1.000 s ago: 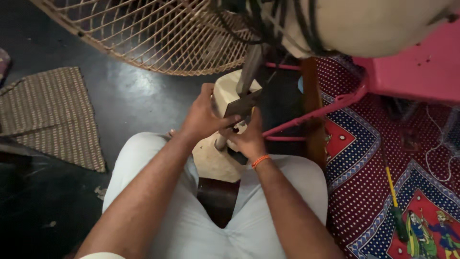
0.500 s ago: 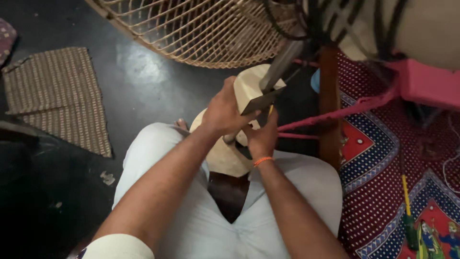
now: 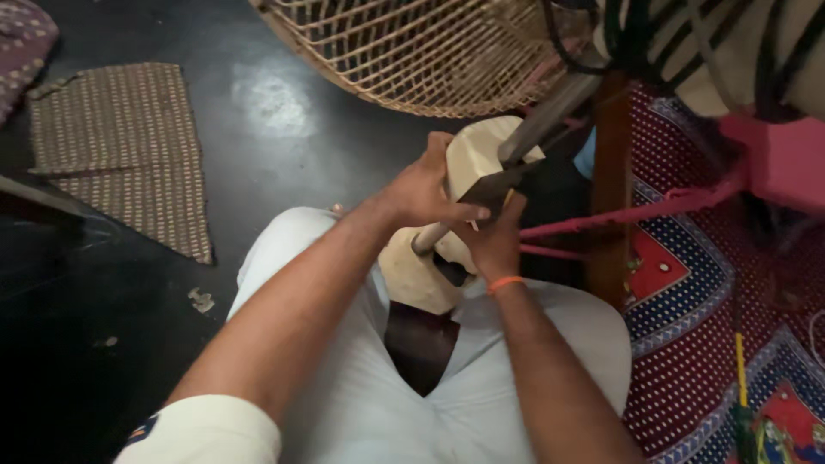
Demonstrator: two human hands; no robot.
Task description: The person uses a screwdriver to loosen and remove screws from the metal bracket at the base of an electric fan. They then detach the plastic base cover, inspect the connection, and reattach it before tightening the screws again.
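1. Dark glossy floor [image 3: 258, 129]; a woven mat [image 3: 129, 155] lies at 10 o'clock, a red patterned rug [image 3: 687, 344] at 3 o'clock.
2. A cream fan grille [image 3: 430, 51] hangs at 12 o'clock.
3. The cream fan base [image 3: 421, 275] sits at centre, between the white-clad knees, its metal pole [image 3: 550, 112] slanting toward 1 o'clock.
4. Left hand [image 3: 425, 193] is wrapped around the cream block [image 3: 477, 150] and the pole joint, fingers pressed closed.
5. Right hand [image 3: 494, 241], with an orange wristband [image 3: 505, 282], pinches the dark clamp [image 3: 498, 185] from below.
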